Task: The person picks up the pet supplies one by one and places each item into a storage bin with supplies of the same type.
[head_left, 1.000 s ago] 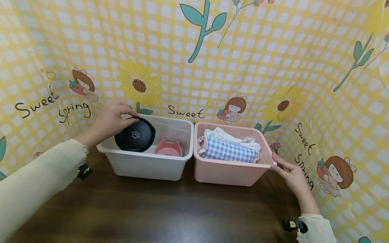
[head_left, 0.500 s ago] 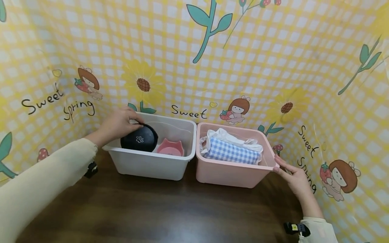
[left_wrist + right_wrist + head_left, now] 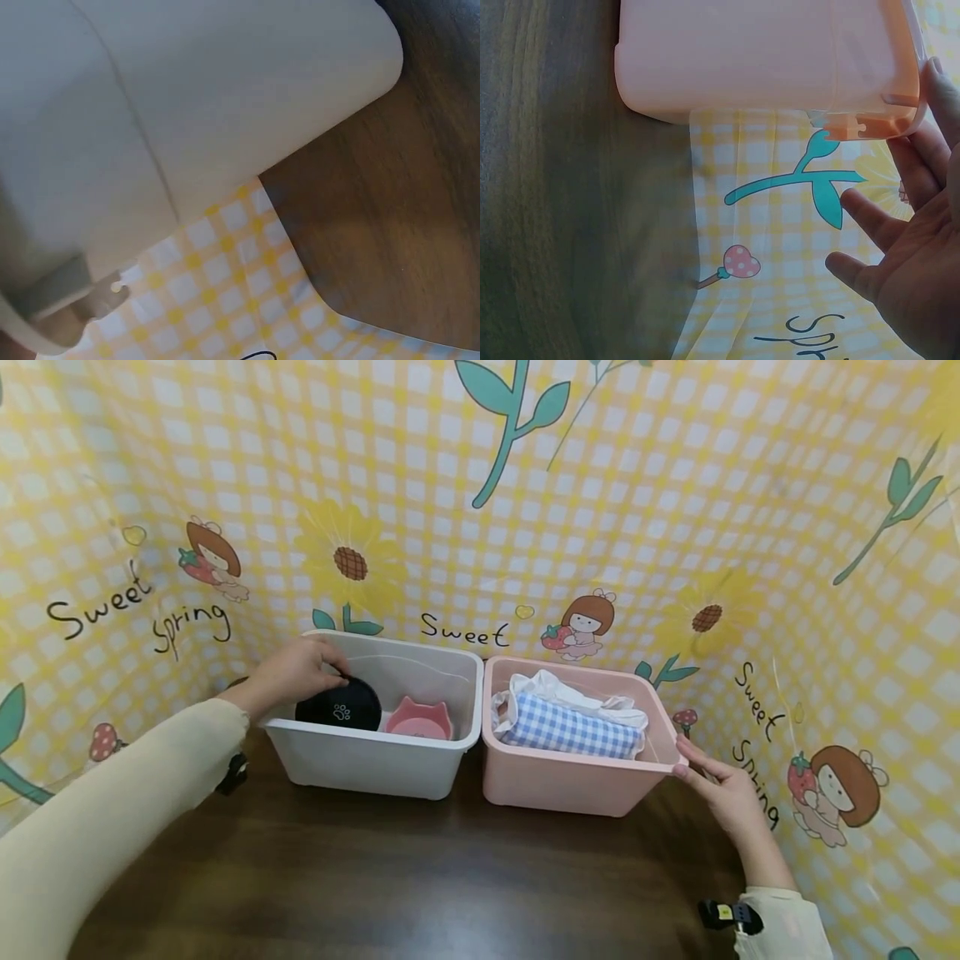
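Note:
My left hand [image 3: 295,672] pinches the edge of a black pet bowl [image 3: 341,706] with a white paw print. The bowl tilts inside the grey-white bin [image 3: 375,762], its lower part hidden by the front wall. Beside it in that bin sits a pink cat-eared bowl [image 3: 420,720]. At the right end of a pink bin [image 3: 570,781], my right hand [image 3: 723,791] rests straight fingers and thumb against the rim. The right wrist view shows this right hand [image 3: 919,240] with two fingers spread below the pink bin [image 3: 765,60].
A blue-and-white checked cloth bundle [image 3: 573,724] with white frills lies in the pink bin. Both bins stand side by side on a dark wooden table [image 3: 420,877], close to a yellow checked backdrop [image 3: 442,552]. The left wrist view is mostly the grey-white bin's wall [image 3: 202,90].
The left hand has lowered the black bowl deeper into the grey-white bin, so more of it is hidden behind the front wall. The right hand stays at the pink bin's rim.

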`<state>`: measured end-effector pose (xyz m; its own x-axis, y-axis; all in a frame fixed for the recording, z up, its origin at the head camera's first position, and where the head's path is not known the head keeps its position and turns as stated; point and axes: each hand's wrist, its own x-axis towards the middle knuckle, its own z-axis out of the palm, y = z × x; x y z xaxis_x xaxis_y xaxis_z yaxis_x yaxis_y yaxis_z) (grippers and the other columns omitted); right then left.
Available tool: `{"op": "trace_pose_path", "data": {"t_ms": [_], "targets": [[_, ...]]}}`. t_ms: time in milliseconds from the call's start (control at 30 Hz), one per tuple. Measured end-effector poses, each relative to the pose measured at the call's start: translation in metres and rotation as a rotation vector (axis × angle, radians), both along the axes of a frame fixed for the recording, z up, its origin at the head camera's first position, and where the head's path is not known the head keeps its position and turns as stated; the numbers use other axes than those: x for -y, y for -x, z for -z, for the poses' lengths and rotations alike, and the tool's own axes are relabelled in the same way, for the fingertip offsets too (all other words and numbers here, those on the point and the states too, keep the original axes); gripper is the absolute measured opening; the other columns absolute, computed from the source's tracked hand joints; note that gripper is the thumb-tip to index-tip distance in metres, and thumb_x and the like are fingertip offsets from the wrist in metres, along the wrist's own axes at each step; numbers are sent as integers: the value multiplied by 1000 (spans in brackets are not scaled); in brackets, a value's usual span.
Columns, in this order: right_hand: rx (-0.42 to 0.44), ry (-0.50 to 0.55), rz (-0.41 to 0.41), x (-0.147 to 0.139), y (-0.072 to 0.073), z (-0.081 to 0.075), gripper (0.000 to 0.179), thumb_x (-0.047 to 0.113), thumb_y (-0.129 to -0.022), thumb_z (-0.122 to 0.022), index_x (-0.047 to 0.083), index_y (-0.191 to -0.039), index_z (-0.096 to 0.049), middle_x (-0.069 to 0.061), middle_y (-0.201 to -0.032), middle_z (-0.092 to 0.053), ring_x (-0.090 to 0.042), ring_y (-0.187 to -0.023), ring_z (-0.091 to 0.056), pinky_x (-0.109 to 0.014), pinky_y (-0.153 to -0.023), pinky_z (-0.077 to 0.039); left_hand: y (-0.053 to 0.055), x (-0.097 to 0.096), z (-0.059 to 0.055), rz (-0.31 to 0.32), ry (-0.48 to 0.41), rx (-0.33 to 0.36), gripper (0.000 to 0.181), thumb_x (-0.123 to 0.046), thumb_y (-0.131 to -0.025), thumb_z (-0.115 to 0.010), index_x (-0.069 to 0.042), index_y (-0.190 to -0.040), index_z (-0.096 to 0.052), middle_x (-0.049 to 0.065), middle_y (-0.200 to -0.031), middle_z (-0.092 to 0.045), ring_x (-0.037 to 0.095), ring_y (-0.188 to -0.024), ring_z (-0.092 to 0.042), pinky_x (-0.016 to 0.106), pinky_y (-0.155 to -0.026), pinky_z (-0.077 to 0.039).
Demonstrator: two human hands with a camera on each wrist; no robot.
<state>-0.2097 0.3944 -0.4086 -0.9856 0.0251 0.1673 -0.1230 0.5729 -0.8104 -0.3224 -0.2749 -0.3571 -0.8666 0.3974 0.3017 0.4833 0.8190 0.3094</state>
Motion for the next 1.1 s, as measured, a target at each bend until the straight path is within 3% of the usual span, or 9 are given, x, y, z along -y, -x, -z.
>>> {"op": "trace_pose_path", "data": {"t_ms": [300,500,633,833,1100], "targets": [[-3,2,-4,-1,0,1,58,38,-96,-72,13,-146,-56,14,-150,-51,21,-128,-37,-59,-119,-25,19,-1,9,52,51,37,8,-9,-86,-81,-16,-90,-82,3,-97,-76,25,-97,-68,49,-86,-54],[-5,4,0,-1,-1,0,57,36,-97,-72,12,-146,-56,14,-150,-51,22,-127,-37,-60,-119,-25,28,-5,13,28,100,69,11,-8,-83,-80,-18,-87,-82,-2,-90,-77,18,-86,-68,45,-82,-55],[-3,-5,6,-1,-3,0,57,38,-97,-72,14,-146,-56,15,-150,-51,22,-128,-37,-58,-119,-26,32,-6,16,30,161,33,11,-8,-82,-80,-18,-87,-82,-3,-89,-77,19,-86,-69,47,-84,-55],[-1,-30,19,-1,-6,1,57,41,-97,-70,18,-147,-55,16,-151,-49,20,-131,-36,-44,-121,-30,36,-6,17,-5,187,15,10,-10,-85,-78,-18,-89,-81,-1,-90,-77,22,-87,-69,49,-85,-54],[-10,1,9,1,-5,0,56,37,-96,-72,17,-146,-58,8,-152,-50,21,-130,-36,-55,-120,-26,37,-2,22,-42,148,99,13,-10,-89,-73,-12,-100,-80,4,-98,-76,26,-94,-69,50,-87,-54]]}}
